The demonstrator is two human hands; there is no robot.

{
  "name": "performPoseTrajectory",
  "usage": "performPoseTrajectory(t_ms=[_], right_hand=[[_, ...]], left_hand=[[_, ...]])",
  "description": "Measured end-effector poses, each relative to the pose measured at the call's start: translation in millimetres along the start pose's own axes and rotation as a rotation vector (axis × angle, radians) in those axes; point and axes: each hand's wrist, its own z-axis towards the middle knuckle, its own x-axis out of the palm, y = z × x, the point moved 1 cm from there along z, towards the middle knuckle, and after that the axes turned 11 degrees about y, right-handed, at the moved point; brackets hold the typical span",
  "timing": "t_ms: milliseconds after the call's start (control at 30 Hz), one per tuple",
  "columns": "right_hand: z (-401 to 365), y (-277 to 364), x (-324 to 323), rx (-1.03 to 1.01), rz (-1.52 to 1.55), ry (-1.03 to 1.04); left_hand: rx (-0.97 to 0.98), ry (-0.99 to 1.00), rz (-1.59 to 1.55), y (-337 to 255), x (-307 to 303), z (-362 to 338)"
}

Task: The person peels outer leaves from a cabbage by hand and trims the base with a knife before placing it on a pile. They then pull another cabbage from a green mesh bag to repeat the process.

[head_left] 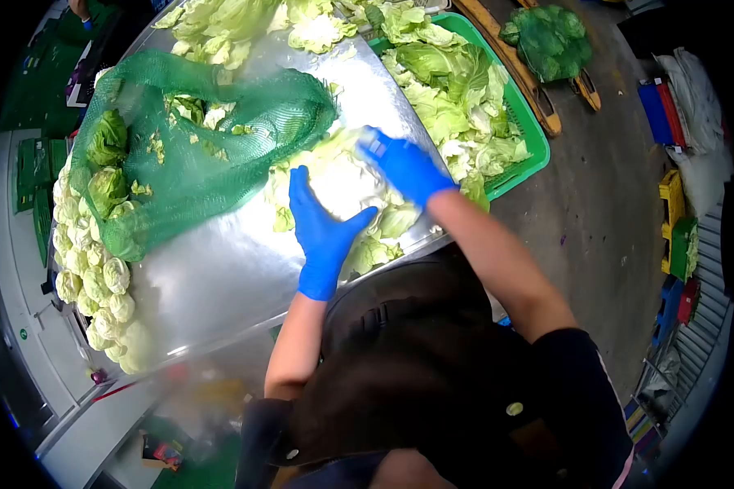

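A pale cabbage lies on the metal table among loose green leaves, right in front of me. My left hand, in a blue glove, cups its near side with the thumb stretched away from the fingers. At the far right side of the cabbage is my right hand, also gloved in blue. Its fingers are curled and blurred at the tips, so whatever they grip cannot be made out. Trimmed leaves lie beneath and beside the cabbage. Left of it spreads a green mesh sack with some cabbages and leaf scraps inside.
Several trimmed cabbages are stacked along the table's left edge. More leaves are heaped at the far edge. A green crate full of leaves stands to the right, near a pallet truck and a filled net sack.
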Motion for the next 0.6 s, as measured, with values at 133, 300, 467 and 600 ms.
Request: performPoseTrajectory(t_ms=[133, 300, 467, 600], right_hand=[[44.5, -58.5, -21.3, -0.299, -0.298, -0.32], [42.1, -107.5, -10.0, -0.211, 0.081, -0.443], [-14.6, -89.1, -15.5, -0.287, -0.417, -0.545], [-36.6, -21.1, 13.3, -0.291, -0.397, -0.024]], left_hand=[[0.147, -0.048, -0.009, 20.2, 5.2, -21.3], [0.206, 0.116, -0.103, 32.3, -19.0, -16.4], [0.374, 0.299, 0.173, 4.1, -28.2, -0.6], [0.202, 0.009, 0.137, -0.8, -15.3, -34.0]])
